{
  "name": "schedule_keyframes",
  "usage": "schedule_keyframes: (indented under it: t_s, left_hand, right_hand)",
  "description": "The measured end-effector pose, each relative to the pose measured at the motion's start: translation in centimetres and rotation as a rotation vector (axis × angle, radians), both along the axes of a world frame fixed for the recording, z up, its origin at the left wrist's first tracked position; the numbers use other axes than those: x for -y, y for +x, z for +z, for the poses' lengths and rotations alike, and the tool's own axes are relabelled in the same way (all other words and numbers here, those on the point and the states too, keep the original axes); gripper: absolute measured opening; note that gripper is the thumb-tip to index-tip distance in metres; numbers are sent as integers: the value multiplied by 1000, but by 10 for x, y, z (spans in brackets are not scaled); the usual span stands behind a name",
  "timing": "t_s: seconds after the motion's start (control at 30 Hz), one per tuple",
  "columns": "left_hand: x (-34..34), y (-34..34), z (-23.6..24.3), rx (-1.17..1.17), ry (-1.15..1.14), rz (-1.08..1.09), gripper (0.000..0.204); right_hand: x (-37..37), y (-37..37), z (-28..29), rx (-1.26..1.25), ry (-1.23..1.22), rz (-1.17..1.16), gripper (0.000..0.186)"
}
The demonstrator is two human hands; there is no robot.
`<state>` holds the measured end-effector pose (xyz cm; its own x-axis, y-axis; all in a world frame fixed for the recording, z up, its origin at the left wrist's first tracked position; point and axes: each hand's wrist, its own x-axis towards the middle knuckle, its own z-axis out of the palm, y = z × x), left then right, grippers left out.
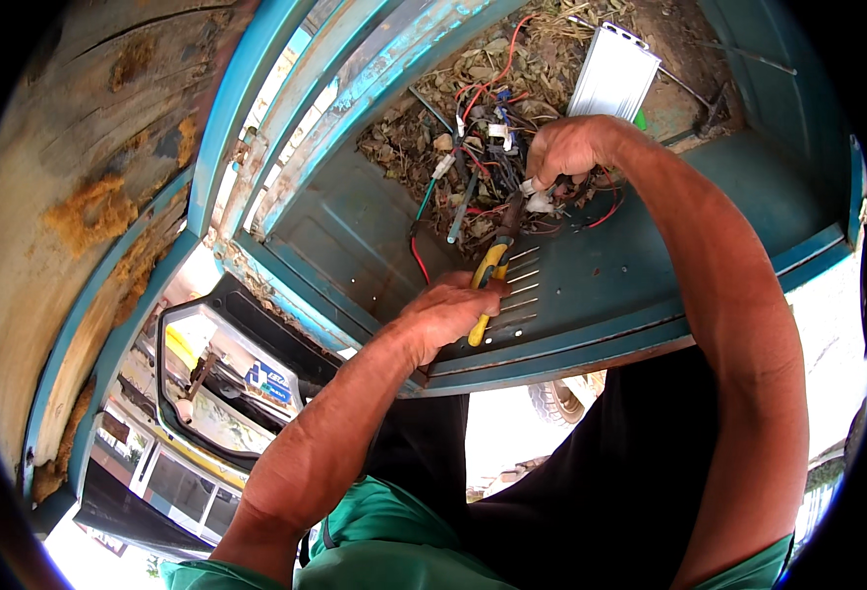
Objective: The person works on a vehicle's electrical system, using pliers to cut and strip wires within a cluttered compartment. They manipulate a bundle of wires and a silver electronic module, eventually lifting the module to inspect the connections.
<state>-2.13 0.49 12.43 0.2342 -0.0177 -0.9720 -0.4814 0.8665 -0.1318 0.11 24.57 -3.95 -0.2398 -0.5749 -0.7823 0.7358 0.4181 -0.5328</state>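
My left hand (453,313) is closed round the yellow-and-grey handles of a pair of pliers (493,267). The jaws of the pliers reach up to a white plastic connector (540,202) among the wires. With bent fingers, my right hand (569,152) pinches at that same spot, near the connector; its fingertips partly hide what they grip. Around both hands lies a tangle of wires (488,157) in red, black and blue with white plugs. A green-and-red wire (420,231) runs down on the left from another white connector (442,166).
A silver finned metal box (614,74) stands just beyond my right hand. Dry leaves (404,128) cover the far part of the teal metal compartment (640,270), whose raised front edge lies close to me. Blue bars (355,88) and a worn wooden panel (109,147) rise on the left.
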Motion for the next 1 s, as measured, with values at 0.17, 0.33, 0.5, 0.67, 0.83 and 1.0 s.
schedule_keyframes:
  t_s: [0.17, 0.33, 0.5, 0.67, 0.83, 1.0]
  left_hand:
    - [1, 4, -4, 5, 5, 150, 49]
    - [1, 4, -12, 64, -34, 281, 51]
    - [4, 6, -18, 49, 32, 207, 50]
    - [2, 9, -22, 58, -20, 297, 50]
    - [-10, 13, -15, 3, -15, 281, 39]
    - [-4, 27, -22, -94, 54, 181, 25]
  right_hand:
    - [-2, 2, 1, 75, 2, -95, 39]
    - [-1, 9, -6, 134, -47, -139, 40]
    - [2, 7, -6, 102, -19, -139, 36]
    - [2, 14, -9, 134, -45, -153, 32]
    - [-1, 18, -1, 156, -6, -95, 29]
    - [6, 12, 15, -137, 74, 261, 30]
